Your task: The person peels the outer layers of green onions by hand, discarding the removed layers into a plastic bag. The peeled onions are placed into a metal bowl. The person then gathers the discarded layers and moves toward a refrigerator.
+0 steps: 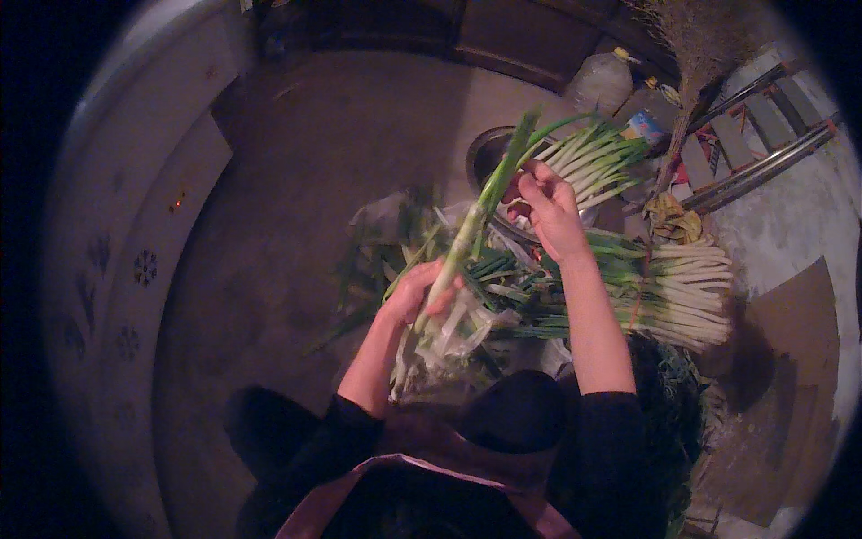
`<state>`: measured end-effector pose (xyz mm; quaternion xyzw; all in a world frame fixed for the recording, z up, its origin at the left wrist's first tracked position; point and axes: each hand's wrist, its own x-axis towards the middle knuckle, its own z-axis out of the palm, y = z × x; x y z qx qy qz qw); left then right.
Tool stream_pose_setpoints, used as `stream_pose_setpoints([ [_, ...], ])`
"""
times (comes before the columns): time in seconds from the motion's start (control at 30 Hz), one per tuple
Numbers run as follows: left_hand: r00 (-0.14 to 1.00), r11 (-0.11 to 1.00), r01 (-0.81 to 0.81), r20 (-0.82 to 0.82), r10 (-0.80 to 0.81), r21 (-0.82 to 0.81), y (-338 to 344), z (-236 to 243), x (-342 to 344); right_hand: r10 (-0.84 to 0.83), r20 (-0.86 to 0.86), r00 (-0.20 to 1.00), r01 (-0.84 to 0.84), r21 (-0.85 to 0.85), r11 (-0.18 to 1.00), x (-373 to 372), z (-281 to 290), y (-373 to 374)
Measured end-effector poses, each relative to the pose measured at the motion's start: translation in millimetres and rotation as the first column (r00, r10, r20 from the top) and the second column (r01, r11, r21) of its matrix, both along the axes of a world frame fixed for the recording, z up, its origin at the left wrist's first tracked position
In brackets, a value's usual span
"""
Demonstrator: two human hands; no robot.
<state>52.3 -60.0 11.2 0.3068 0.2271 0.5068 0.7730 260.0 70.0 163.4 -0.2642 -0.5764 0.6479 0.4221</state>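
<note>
My left hand [420,291] is wrapped round the pale lower stalk of a long green onion [469,231], which slants up and to the right, roots toward me. Close to its green upper part is my right hand [549,213], with the fingers curled together. What those fingers pinch, if anything, I cannot make out. Beyond the right hand, a pile of trimmed green onions [597,166] lies over a dark round basin [486,154]. Loose green leaves and crumpled clear plastic [467,331] lie below my hands.
To the right rests a thick tied bundle of green onions [687,292], white ends outward. Farther back are a large plastic jug [603,83], an upright straw broom [696,63] and a metal-railed rack [763,135]. Flattened cardboard [790,346] lies at right; a pale patterned panel [135,207] curves along the left.
</note>
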Motion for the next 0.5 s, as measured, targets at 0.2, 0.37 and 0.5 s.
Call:
stream_pose_setpoints([
  [0.2, 0.994, 0.984, -0.035, -0.099, 0.053, 0.176, 0.0, 5.3, 1.1, -0.291, 0.028, 0.956, 0.282, 0.177, 0.943, -14.1, -4.0, 5.2],
  [0.37, 0.940, 0.979, -0.071, -0.315, 0.129, 0.189, 0.6, 20.2, 12.3, -0.664, 0.083, 0.743, 0.559, 0.469, 0.684, -10.5, -36.4, 24.4],
  [0.5, 0.776, 0.953, -0.167, -0.563, 0.284, 0.252, 6.6, 34.9, 23.7, -0.626, -0.180, 0.758, 0.566, -0.294, 0.770, -6.0, -70.3, 56.4],
])
